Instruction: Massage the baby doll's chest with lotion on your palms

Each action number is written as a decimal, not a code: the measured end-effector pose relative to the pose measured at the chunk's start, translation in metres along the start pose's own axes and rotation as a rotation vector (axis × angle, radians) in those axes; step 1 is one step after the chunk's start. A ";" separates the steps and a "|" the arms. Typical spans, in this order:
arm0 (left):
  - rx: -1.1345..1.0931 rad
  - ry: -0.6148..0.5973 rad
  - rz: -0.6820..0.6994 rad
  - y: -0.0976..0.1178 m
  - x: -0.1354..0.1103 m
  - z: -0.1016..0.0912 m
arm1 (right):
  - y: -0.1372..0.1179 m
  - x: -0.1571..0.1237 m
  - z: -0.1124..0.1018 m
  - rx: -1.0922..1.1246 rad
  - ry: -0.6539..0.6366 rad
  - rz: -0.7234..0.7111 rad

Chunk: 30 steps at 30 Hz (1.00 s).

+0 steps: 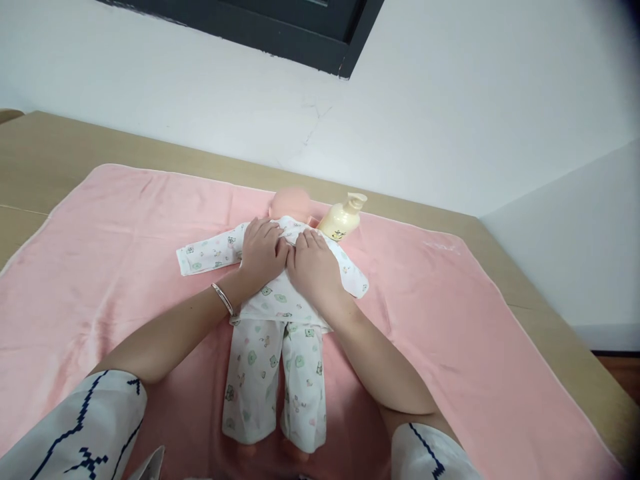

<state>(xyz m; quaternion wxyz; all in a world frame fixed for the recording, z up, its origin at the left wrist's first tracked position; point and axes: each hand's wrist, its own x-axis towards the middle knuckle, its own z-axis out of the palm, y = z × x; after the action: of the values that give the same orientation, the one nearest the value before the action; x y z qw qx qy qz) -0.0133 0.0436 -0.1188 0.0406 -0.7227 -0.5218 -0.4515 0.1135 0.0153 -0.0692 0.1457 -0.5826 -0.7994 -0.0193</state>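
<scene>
A baby doll (291, 203) in a white shirt and trousers with a small green and pink print lies stretched out, its head away from me. My left hand (263, 248) rests flat on the upper left of the shirt (280, 303), fingers extended. On the shirt's upper right lies my right hand (314, 263), also flat, with its fingers pointing toward the doll's head. Thumbs nearly meet at the middle of the chest or back; I cannot tell which side is up. The trousers (254, 380) reach down to the feet, which barely show.
A pink blanket (435, 320) spreads under the doll over a wooden table (540, 320). Beside the head, a cream pump bottle (343, 217) leans on the blanket near the far edge. Behind stands a white wall (425, 113) with a dark frame (300, 40).
</scene>
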 end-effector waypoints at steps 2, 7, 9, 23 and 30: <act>0.009 0.009 -0.012 0.000 0.000 0.000 | 0.000 0.000 0.000 0.005 -0.013 0.009; -0.007 -0.064 -0.067 -0.003 0.001 0.005 | 0.022 0.018 0.012 0.131 -0.066 -0.073; -0.021 -0.076 -0.038 -0.004 0.002 0.007 | 0.026 0.021 0.015 0.139 -0.077 -0.108; 0.001 -0.099 -0.133 0.000 0.003 0.003 | 0.027 0.020 0.012 0.103 -0.063 -0.083; -0.096 -0.031 -0.047 -0.006 0.003 0.006 | 0.019 0.016 0.008 -0.016 -0.051 -0.141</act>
<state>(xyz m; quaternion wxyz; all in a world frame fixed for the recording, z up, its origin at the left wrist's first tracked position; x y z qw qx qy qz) -0.0141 0.0512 -0.1230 -0.0127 -0.7182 -0.5169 -0.4656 0.1257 0.0377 -0.0753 0.1190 -0.5263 -0.8417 -0.0213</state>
